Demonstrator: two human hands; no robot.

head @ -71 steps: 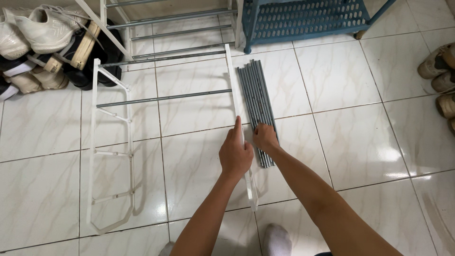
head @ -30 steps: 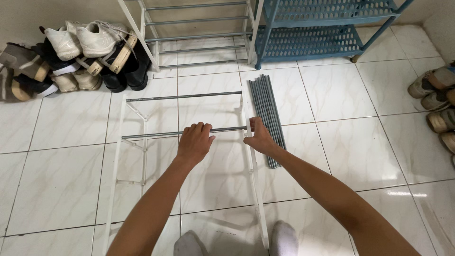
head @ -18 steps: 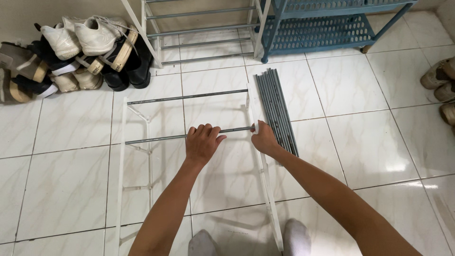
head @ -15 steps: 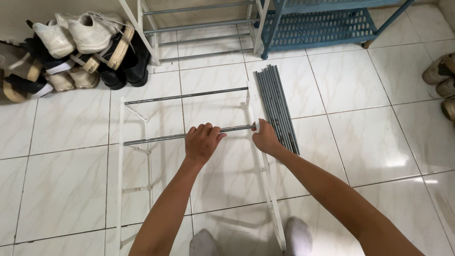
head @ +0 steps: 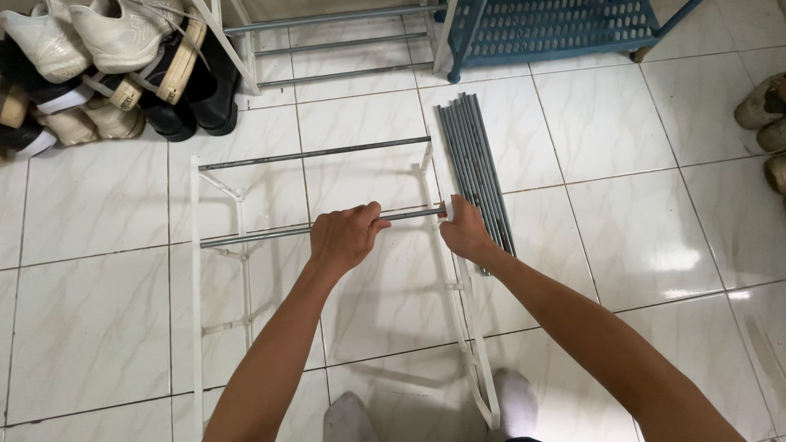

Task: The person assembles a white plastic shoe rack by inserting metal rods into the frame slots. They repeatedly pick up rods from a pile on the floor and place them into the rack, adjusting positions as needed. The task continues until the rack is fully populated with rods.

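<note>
Upper left of the frame, a heap of shoes (head: 98,65) against the wall, too jumbled to count. Below them, the left rail (head: 196,270) of a white frame lies flat on the tiles (head: 90,311), running from mid-left down to the bottom edge. Two grey rods cross the frame: the far rod (head: 315,154) sits across the top, seated in both rails, and the near rod (head: 262,235) lies a little lower, just above centre. The left hand (head: 344,237) comes in from the bottom on a straight forearm, knuckles up, fingers curled over the near rod and clamped on it about two thirds of the way along. Right beside it, the right hand (head: 465,231) is closed around the spot where that rod's end meets the right rail (head: 468,327), thumb side up, pinching the joint; the rod tip itself is hidden under the fingers. Two hands, close together, one rod between them. Two socked feet show at the bottom centre, either side of the right rail's lower end. Just right of the right hand, a bundle of spare rods (head: 473,155) lies side by side, roughly six, hard to count exactly. Top centre, a standing white rack (head: 327,45) shows three rods; upper right of that, a blue shelf (head: 557,29). Far right edge, three more shoes (head: 765,123).
</note>
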